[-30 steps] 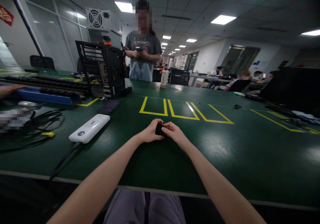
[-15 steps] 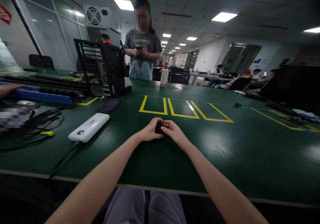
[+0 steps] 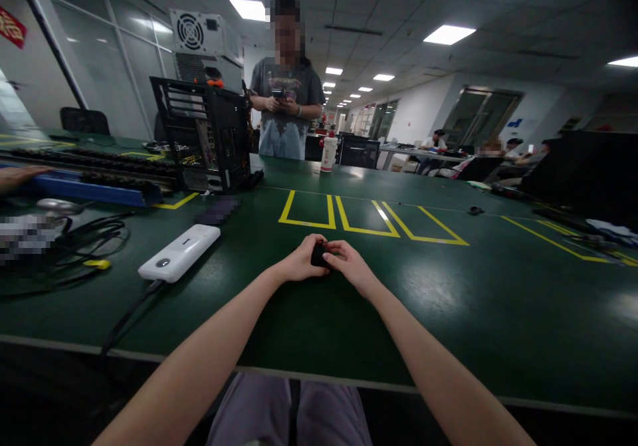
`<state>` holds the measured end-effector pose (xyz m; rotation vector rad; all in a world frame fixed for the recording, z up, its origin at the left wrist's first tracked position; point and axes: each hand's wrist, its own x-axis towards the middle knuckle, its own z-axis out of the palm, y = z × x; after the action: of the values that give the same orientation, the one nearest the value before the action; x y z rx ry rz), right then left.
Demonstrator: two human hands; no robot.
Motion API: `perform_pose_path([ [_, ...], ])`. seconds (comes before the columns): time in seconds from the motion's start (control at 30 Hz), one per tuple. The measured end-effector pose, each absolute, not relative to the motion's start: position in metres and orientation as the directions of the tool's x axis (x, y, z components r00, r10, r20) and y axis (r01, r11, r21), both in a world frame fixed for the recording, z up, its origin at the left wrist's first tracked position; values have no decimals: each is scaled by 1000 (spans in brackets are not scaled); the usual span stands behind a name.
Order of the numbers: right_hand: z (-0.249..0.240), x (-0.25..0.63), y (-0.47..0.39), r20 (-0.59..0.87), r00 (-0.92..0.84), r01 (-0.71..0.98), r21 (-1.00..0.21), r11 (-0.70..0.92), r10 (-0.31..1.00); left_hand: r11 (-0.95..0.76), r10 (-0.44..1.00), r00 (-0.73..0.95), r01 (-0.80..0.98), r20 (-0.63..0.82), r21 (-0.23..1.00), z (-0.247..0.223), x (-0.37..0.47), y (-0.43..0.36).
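A small black object [image 3: 318, 255] is between my two hands, just above or on the green table [image 3: 339, 326]; its kind cannot be made out. My left hand [image 3: 302, 260] curls round its left side, thumb near and fingers beyond. From the right, my right hand [image 3: 349, 261] grips it with thumb and fingertips. Part of the object is hidden behind the fingers. Beyond the hands, yellow tape outlines [image 3: 306, 223] mark the tabletop.
Left of my hands lies a white power bank [image 3: 179, 253] with a black cable [image 3: 132, 313]. Further back stand an open black computer case [image 3: 209, 133] and a white bottle [image 3: 327, 153]. A person [image 3: 286, 94] stands across the table holding a phone. Dark equipment fills the far right.
Both hands keep nearly the same grip on the small black object. The whole view has shifted very slightly.
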<state>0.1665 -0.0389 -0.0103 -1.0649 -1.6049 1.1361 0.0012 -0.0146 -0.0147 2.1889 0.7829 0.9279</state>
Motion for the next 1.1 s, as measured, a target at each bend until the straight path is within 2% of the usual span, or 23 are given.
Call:
perform_pose_path([
  [0.23, -2, 170, -45, 138, -353, 123, -974, 192, 925, -622, 720, 574, 284, 390, 729, -14, 0, -16],
  [0.4, -5, 169, -41, 206, -284, 121, -961, 248, 936, -629, 714, 580, 284, 393, 724, -13, 0, -15],
  [0.57, -8, 168, -39, 154, -280, 116, -974, 193, 948, -633, 712, 577, 283, 399, 720, -13, 1, -15],
  [0.77, 4, 169, -49, 149, -341, 137, -969, 206, 928, -626, 717, 577, 286, 391, 726, -13, 1, -16],
  [1.1, -1, 169, -44, 140, -286, 160, -968, 192, 948, -617, 720, 579, 281, 383, 735, -11, 1, -17],
])
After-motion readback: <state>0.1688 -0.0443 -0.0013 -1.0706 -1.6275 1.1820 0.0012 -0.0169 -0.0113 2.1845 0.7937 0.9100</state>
